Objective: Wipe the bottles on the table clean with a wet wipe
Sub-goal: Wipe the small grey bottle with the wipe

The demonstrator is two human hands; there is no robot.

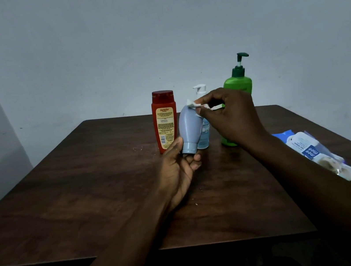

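Observation:
My left hand [179, 167] grips the cap end of a pale blue tube bottle [190, 128], held cap-down and tilted above the table. A crumpled white wet wipe [195, 104] is pinched in my right hand [227, 115] and lies against the tube's upper end. Behind stand a red bottle [165, 120] with a yellow label, a clear pump bottle [200, 92] with a white head, mostly hidden by the tube and my right hand, and a green pump bottle [239, 81].
The dark wooden table [87, 194] carries a blue-and-white wet wipe pack [312, 151] near its right edge. A plain wall stands close behind the bottles. Small white crumbs [137, 148] lie left of the red bottle.

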